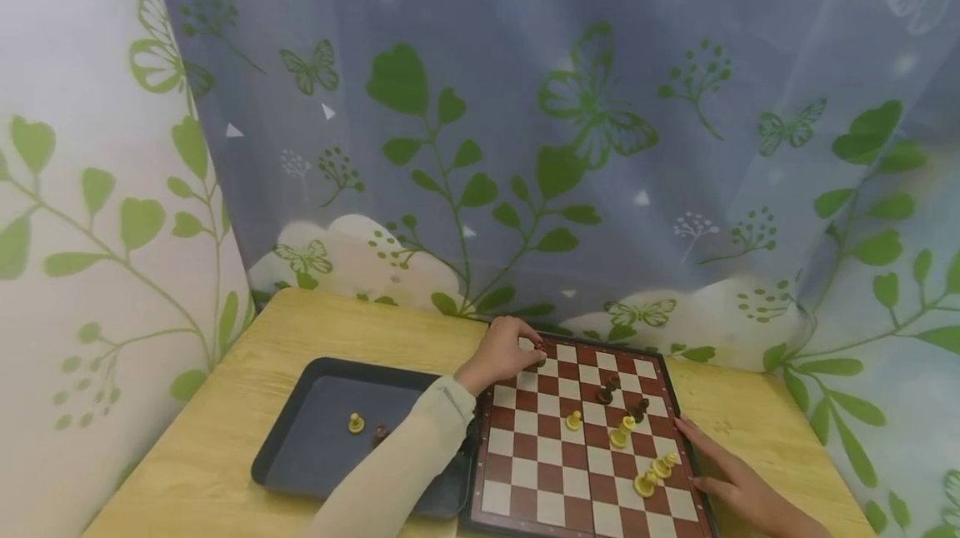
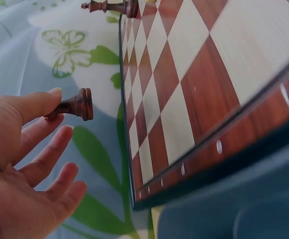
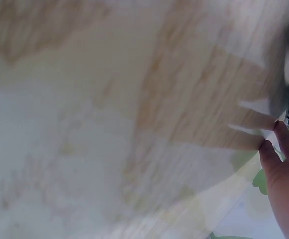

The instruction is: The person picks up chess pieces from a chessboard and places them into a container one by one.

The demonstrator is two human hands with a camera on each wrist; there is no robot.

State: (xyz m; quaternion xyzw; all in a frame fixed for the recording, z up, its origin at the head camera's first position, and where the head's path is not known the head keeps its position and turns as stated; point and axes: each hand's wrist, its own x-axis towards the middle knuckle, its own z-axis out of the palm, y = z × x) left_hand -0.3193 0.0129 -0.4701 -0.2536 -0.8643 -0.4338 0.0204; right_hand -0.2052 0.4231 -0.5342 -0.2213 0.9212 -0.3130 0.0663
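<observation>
My left hand (image 1: 504, 355) is over the far left corner of the chessboard (image 1: 537, 471). Thumb and index finger pinch a dark brown chess piece (image 2: 79, 105), its wide base pointing at the board; fingers hide its top. In the left wrist view the base looks slightly apart from the squares. My right hand (image 1: 731, 475) lies along the board's right edge, fingers extended and touching the rim. On the board stand dark pieces (image 1: 609, 390), a yellow pawn (image 1: 573, 420), a taller yellow piece (image 1: 622, 433) and more yellow pieces (image 1: 647, 484) near the right side.
A dark tray (image 1: 315, 405) sits left of the board on the yellow wooden table (image 1: 195, 446), with a yellow pawn (image 1: 356, 422) and a dark piece (image 1: 381, 435) inside. The left forearm crosses over the tray. A patterned curtain (image 1: 480, 146) hangs behind the table.
</observation>
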